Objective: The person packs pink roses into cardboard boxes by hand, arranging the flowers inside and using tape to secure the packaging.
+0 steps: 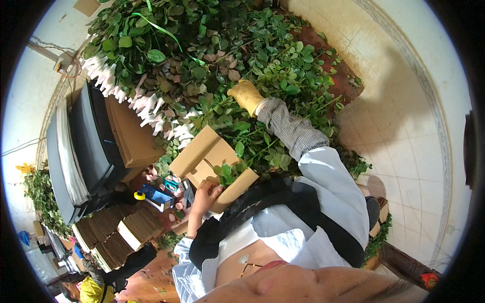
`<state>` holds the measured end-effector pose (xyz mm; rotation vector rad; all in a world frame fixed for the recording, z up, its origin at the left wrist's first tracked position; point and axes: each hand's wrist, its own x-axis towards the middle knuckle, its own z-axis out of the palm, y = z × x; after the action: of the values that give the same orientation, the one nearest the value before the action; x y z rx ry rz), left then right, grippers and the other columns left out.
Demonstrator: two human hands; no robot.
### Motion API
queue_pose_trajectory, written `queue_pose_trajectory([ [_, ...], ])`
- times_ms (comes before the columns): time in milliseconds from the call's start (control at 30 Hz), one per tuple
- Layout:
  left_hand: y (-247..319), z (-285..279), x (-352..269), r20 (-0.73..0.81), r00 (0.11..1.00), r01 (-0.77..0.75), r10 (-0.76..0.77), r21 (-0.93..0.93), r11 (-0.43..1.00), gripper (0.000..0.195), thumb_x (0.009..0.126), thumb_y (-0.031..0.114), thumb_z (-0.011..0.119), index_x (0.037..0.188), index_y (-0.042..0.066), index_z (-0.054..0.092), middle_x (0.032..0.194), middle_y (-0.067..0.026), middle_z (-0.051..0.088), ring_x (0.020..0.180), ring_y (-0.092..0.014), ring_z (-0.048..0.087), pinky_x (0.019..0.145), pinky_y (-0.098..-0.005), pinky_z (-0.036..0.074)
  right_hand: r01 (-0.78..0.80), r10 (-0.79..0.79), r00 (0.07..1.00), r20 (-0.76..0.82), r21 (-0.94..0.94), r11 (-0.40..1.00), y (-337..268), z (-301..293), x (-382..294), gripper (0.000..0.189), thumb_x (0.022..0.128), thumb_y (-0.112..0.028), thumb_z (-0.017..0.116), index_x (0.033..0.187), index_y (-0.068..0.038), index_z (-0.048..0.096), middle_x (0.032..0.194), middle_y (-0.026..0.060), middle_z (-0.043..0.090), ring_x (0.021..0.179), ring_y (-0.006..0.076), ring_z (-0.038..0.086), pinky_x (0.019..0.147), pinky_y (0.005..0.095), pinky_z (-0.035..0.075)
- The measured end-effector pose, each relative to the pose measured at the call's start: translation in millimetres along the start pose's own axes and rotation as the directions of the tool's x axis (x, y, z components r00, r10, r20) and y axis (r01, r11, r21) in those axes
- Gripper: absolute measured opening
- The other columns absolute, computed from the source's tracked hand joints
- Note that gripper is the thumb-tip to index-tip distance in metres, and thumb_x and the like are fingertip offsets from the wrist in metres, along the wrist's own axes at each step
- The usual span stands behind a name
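My bare left hand [206, 195] is curled at the near side of a folded corrugated cardboard wrap [208, 151]. Its fingertips pinch something small and pale, which they mostly hide, beside green leaves [226, 174] lying in the wrap. My right hand [246, 96], in a yellow glove, reaches over a big heap of leafy cut stems [280, 64]. Its fingers are curled down among the leaves, so whether they grip a stem cannot be told. Along the heap's left edge lie pale flower heads in white sleeves [151, 108]. A patterned oversleeve covers my right forearm.
Left of the wrap are a blue box [157, 195], yellow tape [139, 195] and teal-handled scissors [171, 184]. Large grey boards [89, 140] and a cardboard box [132, 132] stand further left. Stacked cardboard [121, 235] lies below; a person in yellow [93, 289] is at bottom left.
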<state>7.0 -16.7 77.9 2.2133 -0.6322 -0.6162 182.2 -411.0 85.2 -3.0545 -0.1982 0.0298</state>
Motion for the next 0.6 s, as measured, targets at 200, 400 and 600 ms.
queue_pose_trajectory([
  [200, -9, 7, -12, -0.068, 0.997, 0.030, -0.045, -0.202, 0.979, 0.028, 0.087, 0.012, 0.078, 0.111, 0.000, 0.069, 0.098, -0.0127, 0.063, 0.087, -0.023, 0.065, 0.080, -0.0343, 0.053, -0.017, -0.040, 0.774, -0.632, -0.083, 0.996, 6, -113, -16, 0.023, 0.085, -0.003, 0.070, 0.105, -0.014, 0.071, 0.082, 0.0047, 0.071, 0.085, 0.0232, 0.069, 0.096, 0.0432, 0.054],
  [400, -2, 5, -10, -0.083, 0.995, 0.046, -0.057, -0.132, 0.990, 0.028, 0.085, 0.016, 0.080, 0.106, 0.001, 0.071, 0.100, -0.0142, 0.064, 0.087, -0.027, 0.068, 0.079, -0.0359, 0.056, 0.159, -0.160, 0.987, 0.034, 0.014, 0.987, -6, -61, -30, 0.080, 0.087, -0.029, 0.077, 0.155, -0.015, 0.037, 0.153, 0.0161, 0.048, 0.141, 0.0344, 0.045, 0.120, 0.0472, 0.034],
  [600, -4, 6, -4, -0.081, 0.996, 0.031, -0.041, -0.112, 0.993, 0.027, 0.083, 0.015, 0.079, 0.105, 0.001, 0.071, 0.100, -0.0139, 0.064, 0.087, -0.028, 0.068, 0.079, -0.0354, 0.056, 0.092, -0.058, 0.986, 0.157, -0.226, 0.970, 9, 21, -13, 0.075, 0.084, -0.005, 0.070, 0.152, -0.017, 0.043, 0.138, 0.0098, 0.060, 0.122, 0.0262, 0.059, 0.109, 0.0405, 0.045],
])
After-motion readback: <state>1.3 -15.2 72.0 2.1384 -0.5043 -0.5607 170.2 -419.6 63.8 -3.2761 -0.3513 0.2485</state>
